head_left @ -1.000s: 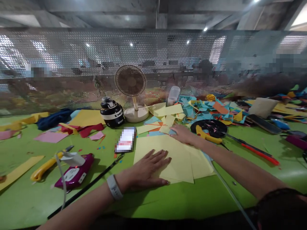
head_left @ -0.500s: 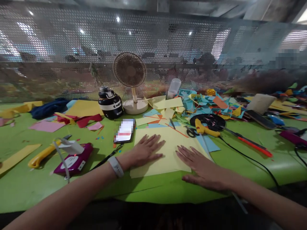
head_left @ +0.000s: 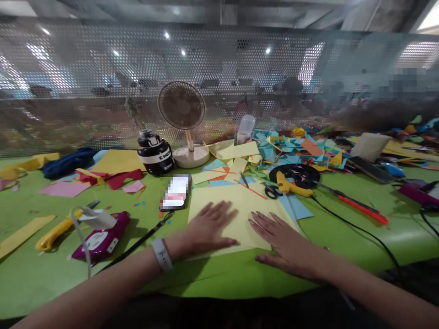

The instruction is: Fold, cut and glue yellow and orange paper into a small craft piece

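Observation:
A pale yellow paper sheet point(head_left: 240, 201) lies on the green table in front of me. My left hand point(head_left: 209, 228), slightly blurred, is over its left part with the fingers spread and nothing in them. Flat on the sheet's right part rests my right hand point(head_left: 281, 240), fingers apart, its thumb past the sheet's near edge. Black-handled scissors point(head_left: 271, 190) lie by the sheet's far right side. A phone point(head_left: 175, 192) with a lit screen is beyond my left hand.
A fan point(head_left: 181, 106) and a black flask point(head_left: 155, 157) stand at the back. Left are a purple power strip point(head_left: 103, 240) and a yellow-handled tool point(head_left: 56, 230). Paper scraps point(head_left: 284, 148), a yellow glue gun point(head_left: 291, 186) and an orange-handled tool point(head_left: 363, 209) lie right.
My left hand has shifted a little toward me over the sheet and its thumb now reaches further right. My right hand stays nearly in place. The view has tilted slightly.

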{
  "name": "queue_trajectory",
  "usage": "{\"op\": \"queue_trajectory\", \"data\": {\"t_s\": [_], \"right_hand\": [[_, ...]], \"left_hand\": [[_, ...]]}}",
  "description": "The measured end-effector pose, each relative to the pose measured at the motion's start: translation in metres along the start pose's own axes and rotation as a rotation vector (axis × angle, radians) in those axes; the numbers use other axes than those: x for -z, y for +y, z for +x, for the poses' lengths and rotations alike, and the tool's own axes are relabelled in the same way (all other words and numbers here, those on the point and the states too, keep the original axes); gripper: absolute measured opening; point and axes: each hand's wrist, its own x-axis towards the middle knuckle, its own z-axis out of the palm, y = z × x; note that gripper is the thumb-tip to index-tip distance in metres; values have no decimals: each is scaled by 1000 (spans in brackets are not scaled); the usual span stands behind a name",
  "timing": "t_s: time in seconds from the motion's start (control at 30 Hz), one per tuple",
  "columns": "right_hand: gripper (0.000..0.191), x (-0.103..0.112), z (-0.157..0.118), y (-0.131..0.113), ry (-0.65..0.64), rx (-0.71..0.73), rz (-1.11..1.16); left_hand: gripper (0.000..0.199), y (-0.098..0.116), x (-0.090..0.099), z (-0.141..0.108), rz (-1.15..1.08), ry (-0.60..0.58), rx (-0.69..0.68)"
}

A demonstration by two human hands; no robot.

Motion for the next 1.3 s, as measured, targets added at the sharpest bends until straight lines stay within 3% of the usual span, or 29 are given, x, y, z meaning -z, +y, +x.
{"op": "queue_trajectory", "data": {"t_s": [0.1,0.17,0.27,0.43,0.53,0.6,0.77,0.87,0.97,1.03,1.13,1.23,1.3], "right_hand": [[81,2,1,-1,11,4,-9],[80,1,2,0,29,17,-32],[75,-4,5,3,92,42,-88],[53,-10,10,3,240,80,-262],[68,-10,10,2,258,121,-330],[72,-12,11,1,297,141,-356],[37,-24,15,0,499,215,-530],[26,-23,15,0,537,264,-523],[25,-16,16,-1,546,240,-436],[27,-8,18,-1,562,206,-346],[32,9,18,-3,667,160,-196],[37,30,12,-3,805,66,-53],[43,42,8,-1,864,-16,44]], "left_hand": [[76,-23,-1,6,122,158,437],[72,-34,3,9,157,233,526],[65,-30,9,7,71,241,465],[77,6,-1,-8,-134,40,106],[88,14,-10,-12,-119,-1,9],[89,14,-14,-12,-99,1,-10],[90,15,-6,-10,-131,-7,26],[86,20,1,-11,-173,-3,37],[75,23,-2,-9,-192,37,9],[58,21,-9,-6,-188,79,12],[37,9,-14,0,-229,162,10],[36,-10,1,2,-337,386,51],[37,-18,17,1,-326,609,170]]}}
